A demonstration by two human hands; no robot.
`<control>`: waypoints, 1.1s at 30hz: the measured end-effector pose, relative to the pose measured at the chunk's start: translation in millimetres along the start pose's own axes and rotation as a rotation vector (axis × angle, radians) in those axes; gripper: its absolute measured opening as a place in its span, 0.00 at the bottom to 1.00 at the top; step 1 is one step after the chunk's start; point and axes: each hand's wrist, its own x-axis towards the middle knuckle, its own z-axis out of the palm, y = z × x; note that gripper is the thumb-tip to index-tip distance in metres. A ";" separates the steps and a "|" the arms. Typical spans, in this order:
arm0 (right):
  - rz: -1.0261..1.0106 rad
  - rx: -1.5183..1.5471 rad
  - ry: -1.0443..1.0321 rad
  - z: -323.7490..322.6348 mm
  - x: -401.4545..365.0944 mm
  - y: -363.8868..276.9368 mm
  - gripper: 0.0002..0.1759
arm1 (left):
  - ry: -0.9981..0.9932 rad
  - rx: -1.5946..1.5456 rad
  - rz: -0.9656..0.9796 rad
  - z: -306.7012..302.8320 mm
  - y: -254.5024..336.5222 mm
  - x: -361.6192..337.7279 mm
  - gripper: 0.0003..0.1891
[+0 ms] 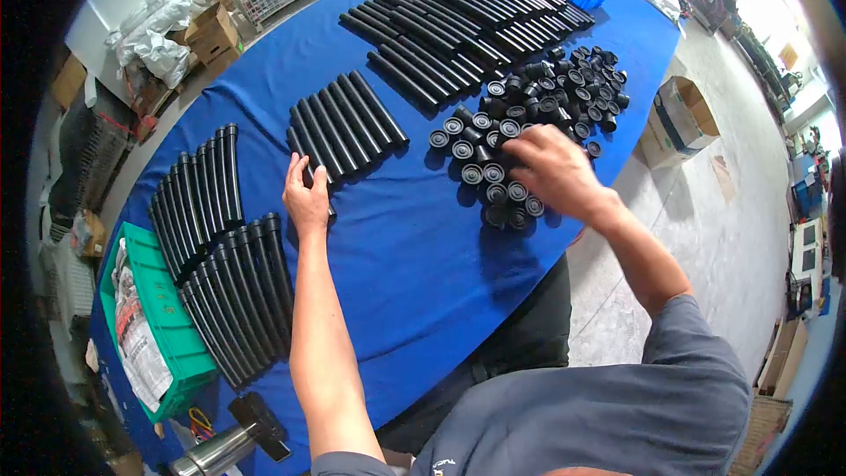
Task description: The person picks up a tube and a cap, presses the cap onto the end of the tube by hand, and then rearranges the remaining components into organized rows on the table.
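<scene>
A black plastic tube (311, 178) is gripped by the left hand (306, 198); round black plastic caps (493, 172) are best picked singly by the right hand (553, 174), whose grip cannot be told.

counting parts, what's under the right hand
Around the right hand, small black round plastic caps lie on the blue table cover. Whatever sits directly beneath the palm is hidden.
</scene>
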 end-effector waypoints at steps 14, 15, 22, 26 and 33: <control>0.171 -0.149 -0.121 7.1 -26.4 34.8 0.30 | 0.000 0.039 -0.007 -2.1 5.0 -1.0 0.24; 0.192 -0.152 -0.124 3.2 -25.9 31.2 0.30 | 0.001 0.045 -0.006 -2.7 5.7 -1.4 0.23; -0.058 0.020 -0.128 1.3 -16.3 -27.4 0.30 | 0.019 0.023 0.010 -0.8 3.5 -0.8 0.22; -0.082 0.278 -0.110 20.3 19.5 -50.6 0.29 | 0.028 0.042 0.032 0.5 1.9 0.0 0.22; 0.087 0.367 -0.129 117.2 157.0 -45.1 0.24 | 0.053 0.014 0.052 3.2 -1.4 0.2 0.21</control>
